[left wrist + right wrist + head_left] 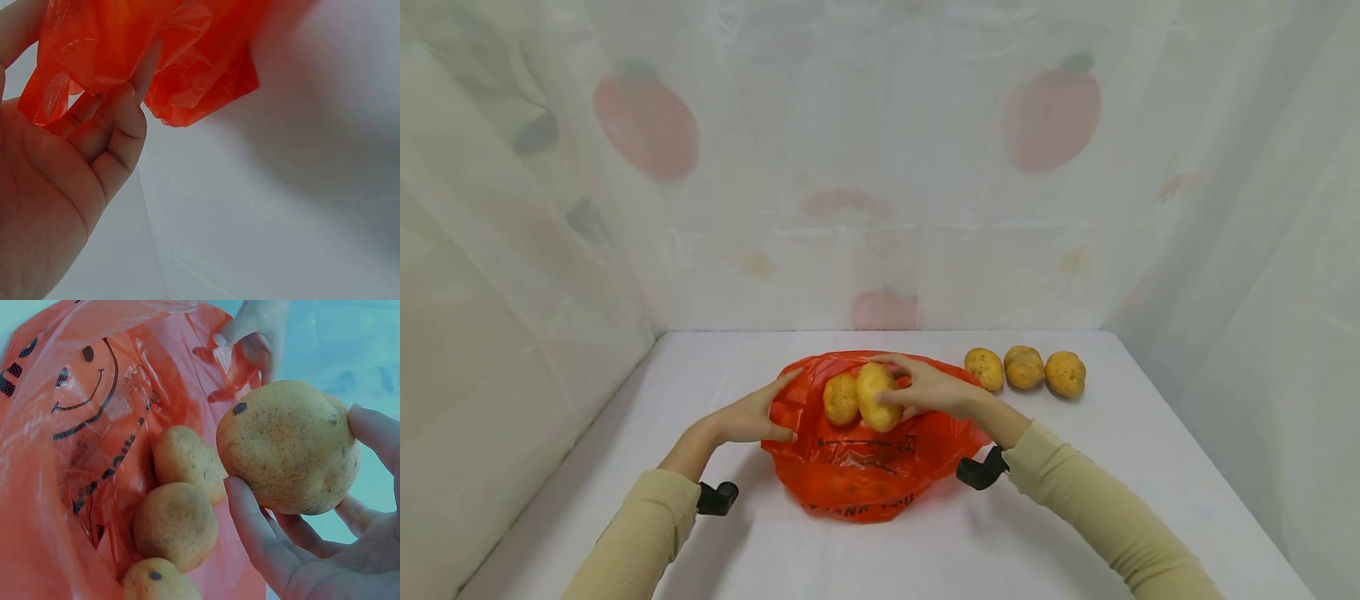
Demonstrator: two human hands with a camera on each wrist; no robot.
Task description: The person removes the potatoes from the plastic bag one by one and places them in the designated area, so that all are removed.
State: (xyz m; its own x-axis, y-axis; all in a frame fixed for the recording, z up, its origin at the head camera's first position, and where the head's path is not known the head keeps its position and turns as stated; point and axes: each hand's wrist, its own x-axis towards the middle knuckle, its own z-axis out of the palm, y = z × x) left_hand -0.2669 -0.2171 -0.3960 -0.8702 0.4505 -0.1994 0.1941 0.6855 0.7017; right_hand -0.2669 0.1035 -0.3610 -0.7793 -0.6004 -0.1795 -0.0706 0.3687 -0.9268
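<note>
A red plastic bag (857,479) with black print lies on the table, its mouth spread open. My left hand (752,417) holds the bag's left edge; the left wrist view shows red film (100,44) between thumb and fingers. In my right hand (928,390) a yellow potato (878,398) is gripped between thumb and fingers, over the bag's mouth. Another potato (841,398) shows inside the bag, just left of the held one. From the right wrist, several potatoes (177,526) appear against the bag's red film, below the held potato (287,447).
Three more potatoes (1024,367) sit in a row on the white table (1120,467), behind and right of the bag. A pale curtain (880,167) with faded fruit prints closes off the back and both sides.
</note>
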